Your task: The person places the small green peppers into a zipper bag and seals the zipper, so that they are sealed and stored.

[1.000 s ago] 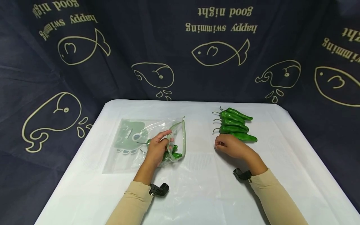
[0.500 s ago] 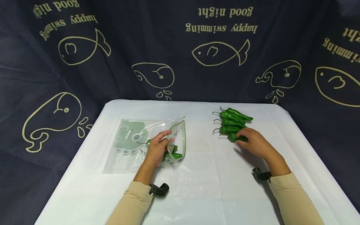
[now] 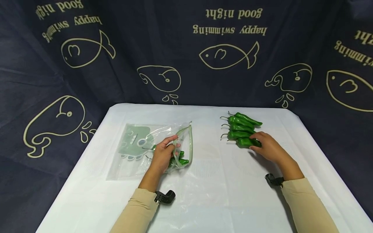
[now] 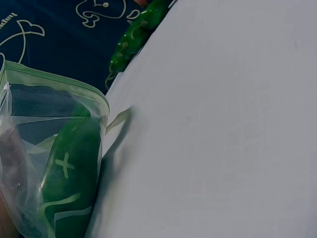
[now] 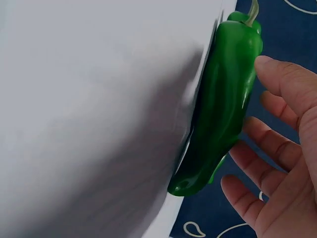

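Note:
My left hand (image 3: 161,156) holds the mouth of a clear zip bag (image 3: 116,168), its thumb and fingers at the bag's parted edge. Green peppers (image 3: 183,161) lie inside the bag; the hand covers part of them. In the left wrist view a pepper (image 4: 74,163) shows through the bag's printed plastic. On the right, my right hand (image 3: 269,147) is at the tip end of the nearest green pepper (image 3: 244,142) in a row. The right wrist view has its fingers spread and relaxed, thumb tip right at the edge of that pepper (image 5: 223,99).
Several more green peppers (image 3: 240,127) lie side by side beyond the nearest one, stems to the left. A white cloth (image 3: 204,194) covers the table. Behind its far edge hangs a dark blue curtain (image 3: 186,90) with fish and whale drawings.
My right hand has moved right from the stem side of the nearest pepper to its tip end, uncovering its stem. My left hand and the bag have stayed in place.

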Tool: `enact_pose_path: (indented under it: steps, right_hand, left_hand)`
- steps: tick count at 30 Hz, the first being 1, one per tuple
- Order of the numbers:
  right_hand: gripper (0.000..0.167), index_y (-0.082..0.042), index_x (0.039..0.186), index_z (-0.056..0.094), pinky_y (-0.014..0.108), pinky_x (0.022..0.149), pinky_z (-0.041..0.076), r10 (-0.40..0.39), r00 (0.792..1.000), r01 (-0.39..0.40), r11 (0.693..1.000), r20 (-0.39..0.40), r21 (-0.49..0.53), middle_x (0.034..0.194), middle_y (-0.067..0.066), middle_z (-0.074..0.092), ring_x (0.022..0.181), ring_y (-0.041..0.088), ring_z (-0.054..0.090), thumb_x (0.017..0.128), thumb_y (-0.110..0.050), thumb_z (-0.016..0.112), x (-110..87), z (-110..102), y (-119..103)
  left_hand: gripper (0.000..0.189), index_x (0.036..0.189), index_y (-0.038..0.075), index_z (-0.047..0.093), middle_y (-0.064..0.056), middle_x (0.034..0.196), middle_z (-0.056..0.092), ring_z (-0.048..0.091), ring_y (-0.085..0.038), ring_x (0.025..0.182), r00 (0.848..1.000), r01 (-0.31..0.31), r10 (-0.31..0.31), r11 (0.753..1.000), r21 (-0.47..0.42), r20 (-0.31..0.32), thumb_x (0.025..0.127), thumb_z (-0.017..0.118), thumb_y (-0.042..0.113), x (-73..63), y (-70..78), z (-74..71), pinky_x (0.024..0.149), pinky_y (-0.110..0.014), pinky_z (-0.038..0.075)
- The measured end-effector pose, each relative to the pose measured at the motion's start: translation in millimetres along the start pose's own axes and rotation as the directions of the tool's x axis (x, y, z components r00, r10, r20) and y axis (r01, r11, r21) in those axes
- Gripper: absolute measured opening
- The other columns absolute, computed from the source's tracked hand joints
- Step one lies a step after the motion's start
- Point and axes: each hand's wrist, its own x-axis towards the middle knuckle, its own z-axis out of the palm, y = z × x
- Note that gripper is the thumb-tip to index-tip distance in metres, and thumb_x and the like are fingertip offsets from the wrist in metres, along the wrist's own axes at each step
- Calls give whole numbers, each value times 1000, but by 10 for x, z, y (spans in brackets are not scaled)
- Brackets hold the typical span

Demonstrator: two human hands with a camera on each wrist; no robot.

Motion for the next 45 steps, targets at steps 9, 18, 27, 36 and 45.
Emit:
enact_pose_path:
  steps: [9,18,27,36,45]
  right_hand:
    - [44,6,125,59,64,100,39,23,1000,-23,1000,20,17,129,32,52,120,51,48,89,-15,75,23,12,49]
    - [43,4,124,61,64,101,39,26,999,-26,1000,40,11,129,32,53,120,50,49,88,-15,75,44,16,77]
    - [44,6,125,60,63,103,37,11,998,-13,1000,60,24,129,32,53,123,50,47,88,-11,75,71,41,79]
    - [43,4,125,61,64,105,36,-9,997,7,1000,80,25,131,32,53,125,51,46,86,-9,75,70,39,47]
    - [47,6,131,56,63,106,35,-36,992,31,999,124,44,134,32,52,128,51,43,88,-5,71,85,57,14]
  left_hand:
    - [45,137,-6,55,-22,128,55,63,-10,80,1000,1,-1,1000,0,-4,92,49,-8,12,-11,5,58,-18,52]
    - [45,137,-4,57,-18,130,54,63,-11,81,1000,5,-5,1000,-6,-2,92,49,-7,-5,9,6,58,-19,52]
    - [45,136,-4,57,-17,132,54,64,-11,86,1000,-2,2,1000,-7,-1,92,49,-8,3,10,2,59,-19,53]
    - [45,136,-4,56,-17,134,54,64,-11,85,1000,-1,1,1000,7,-1,92,49,-7,7,10,5,60,-18,53]
    - [46,136,-4,57,-18,129,55,64,-10,83,1000,0,0,1000,-10,-3,92,48,-8,2,10,8,59,-19,53]
